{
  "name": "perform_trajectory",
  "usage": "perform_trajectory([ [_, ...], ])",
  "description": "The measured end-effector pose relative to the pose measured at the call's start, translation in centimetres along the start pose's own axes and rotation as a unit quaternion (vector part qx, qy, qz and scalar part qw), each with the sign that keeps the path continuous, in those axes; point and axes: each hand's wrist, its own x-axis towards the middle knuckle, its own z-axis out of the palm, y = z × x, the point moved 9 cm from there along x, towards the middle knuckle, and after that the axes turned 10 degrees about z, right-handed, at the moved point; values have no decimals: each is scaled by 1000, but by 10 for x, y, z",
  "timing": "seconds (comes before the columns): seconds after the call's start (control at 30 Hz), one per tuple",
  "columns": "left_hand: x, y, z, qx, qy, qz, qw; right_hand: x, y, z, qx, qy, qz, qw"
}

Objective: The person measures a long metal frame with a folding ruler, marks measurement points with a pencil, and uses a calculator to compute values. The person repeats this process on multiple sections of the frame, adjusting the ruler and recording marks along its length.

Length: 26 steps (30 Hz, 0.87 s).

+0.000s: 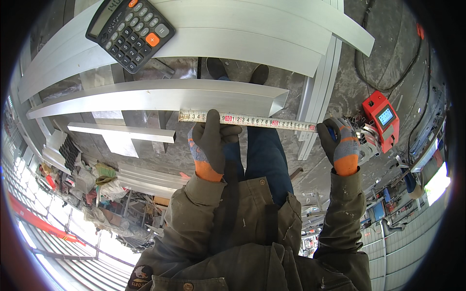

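Note:
A tape measure's pale metal blade (257,121) is drawn out between my gloved hands, just on the near side of a long silver metal profile (170,97). My left hand (208,148), in a grey and orange glove, is closed on the blade near its free end, one finger lying across the markings. At the other end my right hand (341,144), gloved alike, grips the tape measure; its fingers hide most of the case, and a bit of blue shows between them. A shorter silver bar (121,130) lies left of my left hand.
A black calculator (133,31) rests on wide silver panels (233,43) at the far side. Upright-running profiles (318,97) cross on the right. Further right are a red device with a lit screen (383,119), small metal pieces (368,140) and a dark cable (361,68).

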Motion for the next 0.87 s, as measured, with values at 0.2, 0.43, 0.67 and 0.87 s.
perform_trajectory([
  [0.2, 0, 1, 1, -5, -9, 10, 1000, -2, -4, -1, 4, -14, 4, 1000],
  [0.43, 0, 3, 3, -4, -17, 12, 1000, -2, -3, -1, 7, -8, -16, 1000],
  [0.67, -2, 8, 5, 30, -7, 20, 999, -2, 1, 1, 18, 0, -12, 1000],
  [0.87, -1, 8, 5, 28, -8, 20, 999, 0, 2, 2, 1, -10, -2, 1000],
])
